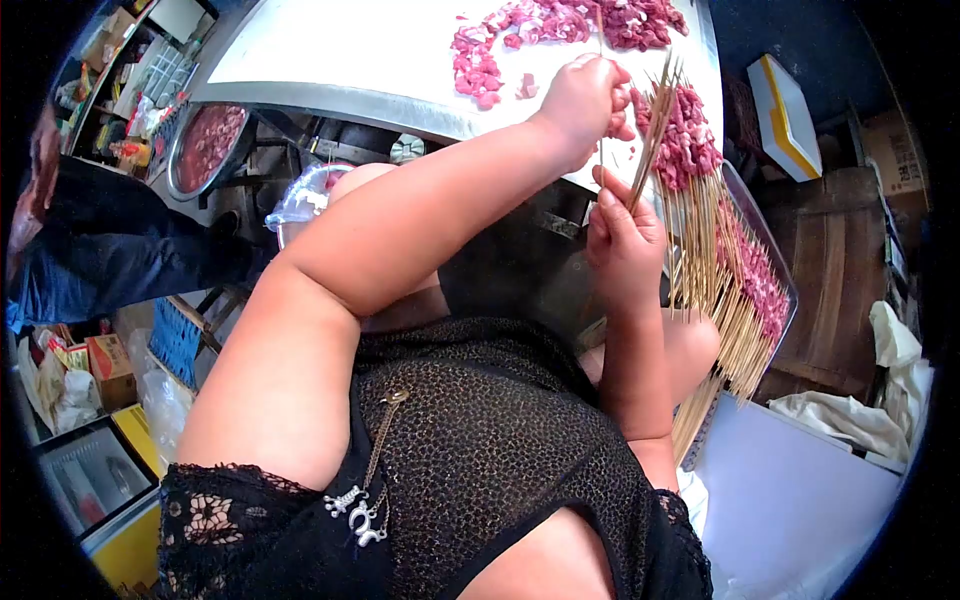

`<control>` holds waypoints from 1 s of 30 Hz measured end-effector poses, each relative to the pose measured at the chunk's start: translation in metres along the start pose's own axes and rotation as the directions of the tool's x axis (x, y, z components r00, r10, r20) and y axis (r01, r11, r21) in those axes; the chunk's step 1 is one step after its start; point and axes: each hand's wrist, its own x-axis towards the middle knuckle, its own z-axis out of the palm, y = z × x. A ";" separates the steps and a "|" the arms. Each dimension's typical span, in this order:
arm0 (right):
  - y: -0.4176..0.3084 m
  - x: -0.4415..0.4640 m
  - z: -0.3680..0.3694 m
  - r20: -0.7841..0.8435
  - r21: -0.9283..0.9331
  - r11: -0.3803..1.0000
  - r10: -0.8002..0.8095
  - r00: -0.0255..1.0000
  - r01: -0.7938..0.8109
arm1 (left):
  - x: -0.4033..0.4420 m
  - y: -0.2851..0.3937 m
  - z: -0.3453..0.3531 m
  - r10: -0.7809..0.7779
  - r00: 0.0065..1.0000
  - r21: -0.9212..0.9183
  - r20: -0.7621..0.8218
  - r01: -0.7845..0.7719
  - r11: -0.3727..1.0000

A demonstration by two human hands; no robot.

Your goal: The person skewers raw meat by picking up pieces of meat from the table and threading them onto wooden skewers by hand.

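Observation:
My left hand is closed at the table's edge, its fingers around a thin bamboo skewer that stands out above and below the fist. Whether meat is pinched in those fingers is hidden. Just below, my right hand grips a bundle of bare bamboo skewers, and its thumb and finger meet the lower end of the single skewer. Loose pieces of raw red meat lie on the white tabletop. Beside my right hand, finished meat skewers are stacked with their sticks towards me.
More meat skewers fill a tray on the right. A metal bowl of meat stands at the left, near another person's jeans-clad leg. A white-and-yellow box and a pale lid-like surface are at the right.

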 end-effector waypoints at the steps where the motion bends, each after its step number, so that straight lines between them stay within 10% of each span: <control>1: -0.001 0.000 0.001 0.003 -0.004 1.000 0.006 1.000 -0.006 | -0.001 -0.001 0.001 0.006 1.000 0.040 0.009 -0.006 0.999; 10: -0.004 0.009 0.004 -0.067 0.061 0.998 -0.027 0.997 0.031 | 0.013 -0.004 -0.019 -0.057 0.956 0.530 0.286 -0.109 0.841; 13: -0.007 0.006 -0.001 -0.072 0.052 0.996 -0.064 0.995 0.067 | 0.020 0.051 -0.049 0.166 0.917 0.859 0.364 -0.399 0.321; 17: -0.008 0.002 -0.002 -0.073 0.039 0.999 -0.032 0.997 0.035 | 0.026 0.106 -0.115 0.165 0.955 0.967 0.249 -0.253 0.008; 27: -0.001 0.008 -0.001 -0.012 0.049 0.999 0.005 1.000 -0.005 | 0.027 0.097 -0.145 0.016 0.960 0.938 0.279 -0.268 -0.220; 30: 0.001 0.007 0.000 -0.011 0.037 0.999 0.019 1.000 -0.019 | 0.020 0.105 -0.141 -0.001 0.999 0.945 0.044 -0.042 -0.324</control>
